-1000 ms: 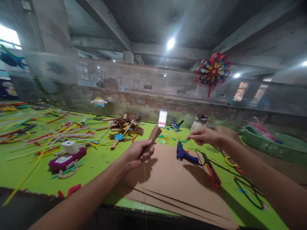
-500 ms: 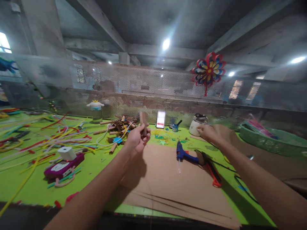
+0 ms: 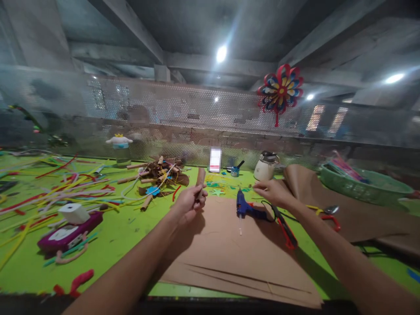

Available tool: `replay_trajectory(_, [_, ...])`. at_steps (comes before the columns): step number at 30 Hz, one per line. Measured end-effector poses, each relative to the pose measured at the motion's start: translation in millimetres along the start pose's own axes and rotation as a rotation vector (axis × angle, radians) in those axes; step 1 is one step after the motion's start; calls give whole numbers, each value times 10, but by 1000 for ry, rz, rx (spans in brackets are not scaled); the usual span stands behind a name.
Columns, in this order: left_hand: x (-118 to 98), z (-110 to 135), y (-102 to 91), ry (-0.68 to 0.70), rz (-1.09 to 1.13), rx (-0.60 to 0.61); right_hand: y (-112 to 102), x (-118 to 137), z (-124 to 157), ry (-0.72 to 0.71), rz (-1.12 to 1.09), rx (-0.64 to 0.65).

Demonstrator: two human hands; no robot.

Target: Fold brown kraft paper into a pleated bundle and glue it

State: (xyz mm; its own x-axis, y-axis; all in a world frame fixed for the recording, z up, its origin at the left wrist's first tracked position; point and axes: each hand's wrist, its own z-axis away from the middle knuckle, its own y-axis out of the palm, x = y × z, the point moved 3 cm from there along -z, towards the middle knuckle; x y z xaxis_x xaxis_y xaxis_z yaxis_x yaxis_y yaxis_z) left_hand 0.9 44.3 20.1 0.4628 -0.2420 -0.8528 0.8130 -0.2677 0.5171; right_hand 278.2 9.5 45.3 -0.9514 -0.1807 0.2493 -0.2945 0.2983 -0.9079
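My left hand (image 3: 187, 204) is closed around a brown cardboard strip (image 3: 200, 178) that sticks up from the fist, above the flat brown cardboard sheet (image 3: 229, 258). My right hand (image 3: 274, 192) hovers just right of the blue glue gun (image 3: 246, 210), its fingers pinched together; what they hold, if anything, is too small to see. The glue gun lies on the sheet's far edge with its nozzle pointing toward me. An orange-handled cutter (image 3: 285, 227) lies under my right wrist.
The green table (image 3: 124, 227) holds scattered coloured pipe cleaners (image 3: 59, 188), a pile of brown rolls (image 3: 160, 173), a purple box (image 3: 67, 229), a phone (image 3: 215, 160), a white pot (image 3: 265, 166), brown paper (image 3: 328, 201), scissors (image 3: 330, 214) and a green basket (image 3: 364, 186). A mesh screen stands behind.
My left hand turned the cardboard strip upright, then lowered it slightly. My right hand reached out toward the white pot and came back near the glue gun. The camera drifted right.
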Motion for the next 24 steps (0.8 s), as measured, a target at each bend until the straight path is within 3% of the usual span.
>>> replay_trajectory(3, [84, 6, 28, -50, -51, 26, 232, 149, 90, -62, 118, 157])
replay_trajectory(8, [214, 33, 47, -27, -113, 51, 601, 193, 207, 13, 251, 186])
replay_trajectory(13, [282, 61, 70, -29, -152, 18, 837, 169, 333, -19, 270, -5])
replay_trajectory(18, [294, 101, 126, -20, -143, 46, 888, 91, 343, -25, 204, -171])
replay_trajectory(24, [310, 107, 150, -47, -122, 38, 890, -169, 235, 131, -57, -141])
